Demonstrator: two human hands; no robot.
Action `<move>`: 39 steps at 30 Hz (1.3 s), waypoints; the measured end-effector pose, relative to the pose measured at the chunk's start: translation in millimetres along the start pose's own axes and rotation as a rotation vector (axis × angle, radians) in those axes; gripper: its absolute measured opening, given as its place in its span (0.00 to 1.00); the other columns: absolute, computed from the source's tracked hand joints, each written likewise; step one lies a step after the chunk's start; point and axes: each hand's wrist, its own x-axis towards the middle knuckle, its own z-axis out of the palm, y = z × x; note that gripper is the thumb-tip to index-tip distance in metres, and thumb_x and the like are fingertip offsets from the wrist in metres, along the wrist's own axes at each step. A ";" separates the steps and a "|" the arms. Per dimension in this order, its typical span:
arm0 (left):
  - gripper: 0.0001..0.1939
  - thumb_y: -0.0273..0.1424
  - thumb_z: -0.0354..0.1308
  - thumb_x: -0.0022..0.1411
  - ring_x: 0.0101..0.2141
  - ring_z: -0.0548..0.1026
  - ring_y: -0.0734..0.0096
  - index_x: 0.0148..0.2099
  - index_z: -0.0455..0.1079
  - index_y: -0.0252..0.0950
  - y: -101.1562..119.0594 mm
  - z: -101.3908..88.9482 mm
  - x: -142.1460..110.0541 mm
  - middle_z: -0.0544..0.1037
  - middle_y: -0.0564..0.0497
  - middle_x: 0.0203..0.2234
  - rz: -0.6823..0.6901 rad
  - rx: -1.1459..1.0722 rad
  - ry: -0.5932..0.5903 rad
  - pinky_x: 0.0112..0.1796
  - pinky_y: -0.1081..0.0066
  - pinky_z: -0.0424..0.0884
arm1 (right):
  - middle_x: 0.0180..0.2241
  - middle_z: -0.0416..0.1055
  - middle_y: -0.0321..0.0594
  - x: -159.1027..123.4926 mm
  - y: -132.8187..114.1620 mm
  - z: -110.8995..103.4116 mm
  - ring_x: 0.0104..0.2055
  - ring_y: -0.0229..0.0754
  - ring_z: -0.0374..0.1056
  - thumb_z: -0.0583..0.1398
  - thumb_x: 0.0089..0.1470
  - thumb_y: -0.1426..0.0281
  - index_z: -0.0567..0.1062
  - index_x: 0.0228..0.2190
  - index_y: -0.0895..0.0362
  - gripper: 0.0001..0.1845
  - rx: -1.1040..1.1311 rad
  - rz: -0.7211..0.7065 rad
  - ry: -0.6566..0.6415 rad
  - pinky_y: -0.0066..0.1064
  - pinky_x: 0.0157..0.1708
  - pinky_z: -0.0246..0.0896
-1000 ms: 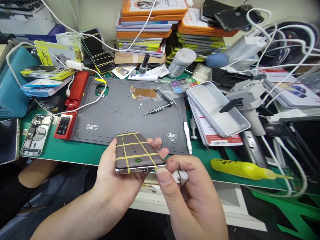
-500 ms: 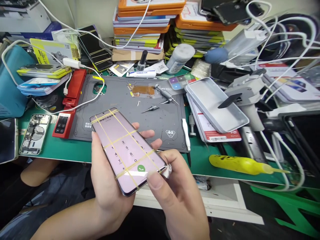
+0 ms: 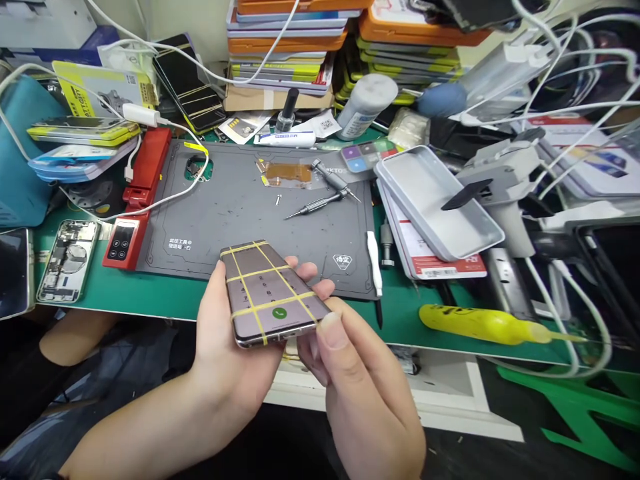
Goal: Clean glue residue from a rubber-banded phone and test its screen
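My left hand (image 3: 235,373) cradles a smartphone (image 3: 270,283) from below, its thumb along the left edge and fingertips showing past the right edge. Yellow rubber bands wrap the phone lengthwise and crosswise. Its lit screen shows a dial pad with a green call button, and the bottom edge faces me. My right hand (image 3: 365,387) is closed at the phone's lower right corner, thumb tip against or very near it. Its other fingers are curled underneath, and what they hold, if anything, is hidden. Beyond the phone lies a grey work mat (image 3: 230,207).
Screwdrivers (image 3: 320,203) and an orange flex part (image 3: 287,175) lie on the mat. A red device (image 3: 123,240) borders it at left, beside an opened phone (image 3: 70,260). At right are a pale tray (image 3: 440,200) and a yellow squeeze bottle (image 3: 470,327). Stacked boxes (image 3: 285,43) stand behind.
The phone has moved slightly right and tipped flatter, exposing its bottom edge. My right thumb has shifted from the screen's bottom to the corner. A white scrap by my right fingers is now out of sight.
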 end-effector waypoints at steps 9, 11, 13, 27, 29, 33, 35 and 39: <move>0.27 0.42 0.42 0.73 0.37 0.87 0.58 0.41 0.79 0.31 1.5 0.5 3.0 0.86 0.43 0.36 -0.069 0.043 0.068 0.38 0.69 0.84 | 0.26 0.55 0.34 0.3 0.3 -2.3 0.28 0.34 0.51 0.57 0.73 0.56 0.69 0.28 0.56 0.23 -0.015 -0.017 0.036 0.24 0.24 0.50; 0.27 0.42 0.42 0.72 0.39 0.87 0.56 0.41 0.79 0.31 1.9 0.7 2.3 0.86 0.42 0.38 -0.080 0.062 0.081 0.45 0.63 0.85 | 0.26 0.54 0.34 0.1 0.2 -2.2 0.28 0.34 0.51 0.58 0.72 0.56 0.68 0.28 0.56 0.23 -0.021 -0.010 0.038 0.24 0.24 0.51; 0.26 0.42 0.42 0.72 0.41 0.87 0.54 0.41 0.79 0.32 2.2 1.0 1.4 0.86 0.43 0.39 -0.083 0.070 0.088 0.55 0.55 0.82 | 0.26 0.55 0.34 0.0 -0.5 -1.6 0.28 0.34 0.51 0.58 0.72 0.55 0.66 0.27 0.56 0.24 -0.014 0.002 0.044 0.24 0.24 0.51; 0.28 0.42 0.40 0.73 0.42 0.86 0.55 0.45 0.78 0.30 2.5 -3.6 -2.8 0.85 0.39 0.43 -0.066 0.100 0.059 0.47 0.60 0.84 | 0.24 0.58 0.36 -0.8 0.7 -1.6 0.28 0.37 0.56 0.56 0.72 0.53 0.68 0.25 0.56 0.27 -0.017 0.028 0.071 0.27 0.26 0.55; 0.29 0.45 0.41 0.73 0.40 0.86 0.57 0.46 0.78 0.30 0.6 -5.3 -3.3 0.85 0.39 0.41 -0.028 0.083 0.040 0.41 0.65 0.84 | 0.27 0.62 0.37 -1.4 2.1 -2.2 0.30 0.38 0.60 0.58 0.70 0.53 0.71 0.29 0.55 0.22 -0.057 0.021 0.041 0.28 0.31 0.61; 0.35 0.55 0.38 0.71 0.37 0.85 0.56 0.54 0.76 0.35 -2.4 -9.7 -3.2 0.85 0.42 0.40 0.085 0.058 -0.020 0.23 0.70 0.79 | 0.31 0.68 0.36 -2.9 2.0 0.5 0.32 0.42 0.65 0.71 0.56 0.57 0.74 0.45 0.53 0.20 -0.180 0.114 -0.027 0.31 0.31 0.67; 0.38 0.58 0.36 0.71 0.37 0.85 0.55 0.59 0.74 0.37 -2.6 -10.2 -4.0 0.85 0.43 0.39 0.146 0.054 -0.031 0.23 0.70 0.78 | 0.30 0.68 0.35 -3.2 0.7 2.7 0.32 0.42 0.66 0.69 0.57 0.58 0.73 0.45 0.53 0.19 -0.177 0.150 -0.053 0.31 0.30 0.66; 0.40 0.57 0.33 0.71 0.36 0.85 0.57 0.64 0.71 0.37 -1.8 -6.5 -9.2 0.84 0.44 0.37 0.182 0.075 -0.005 0.30 0.66 0.83 | 0.33 0.70 0.36 -5.8 1.7 3.4 0.34 0.39 0.67 0.62 0.67 0.59 0.71 0.40 0.52 0.11 -0.069 0.106 -0.124 0.29 0.33 0.67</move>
